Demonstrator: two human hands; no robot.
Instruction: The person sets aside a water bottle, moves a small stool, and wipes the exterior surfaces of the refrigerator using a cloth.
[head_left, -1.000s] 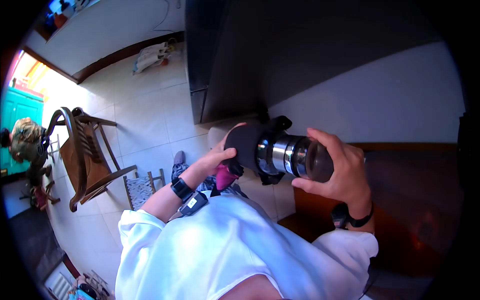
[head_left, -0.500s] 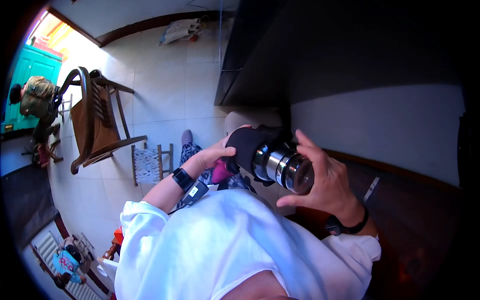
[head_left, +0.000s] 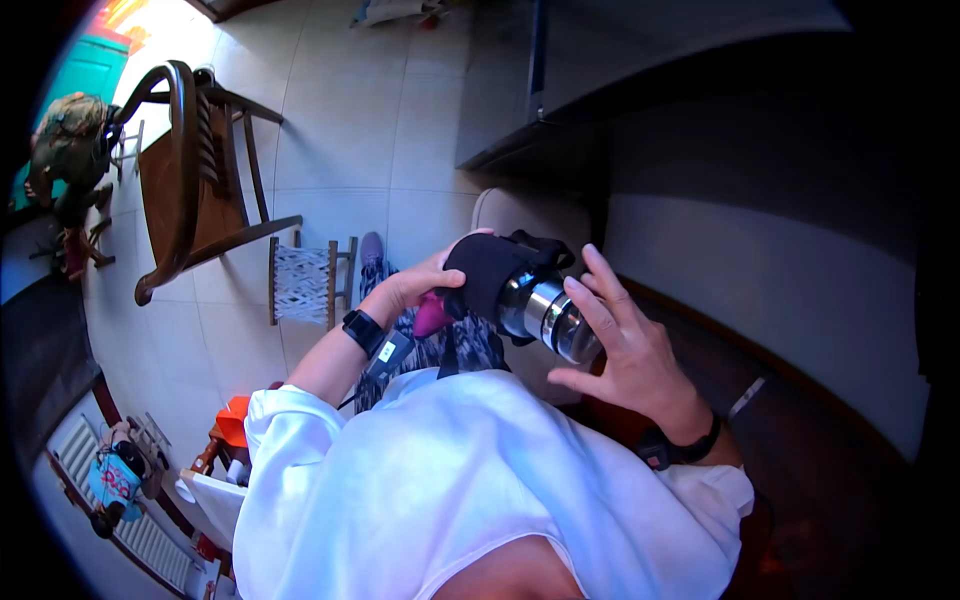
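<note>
A glass bottle (head_left: 548, 318) with a shiny metal band and a clear end lies tilted in front of my body, partly inside a black fabric sleeve (head_left: 482, 275) with a strap. My left hand (head_left: 425, 285) grips the sleeve, thumb on top; its other fingers are mostly hidden. Beside the bottle's clear end is my right hand (head_left: 640, 360), fingers spread and thumb apart. Whether a fingertip touches the glass, I cannot tell. A pink item (head_left: 432, 315) shows below my left hand. A black watch (head_left: 363, 332) is on my left wrist, and a dark band (head_left: 680, 448) circles the right.
A wooden armchair (head_left: 195, 170) and a woven stool (head_left: 303, 282) stand on the tiled floor to the left. A person (head_left: 75, 150) is near the green door; another (head_left: 120, 475) is at lower left. Dark furniture (head_left: 540, 140) rises ahead, above a beige seat (head_left: 530, 212).
My right hand's fingers have spread and no longer curve closely round the bottle's clear end. The bottle and left hand sit slightly further left and higher in view. The whole view has shifted.
</note>
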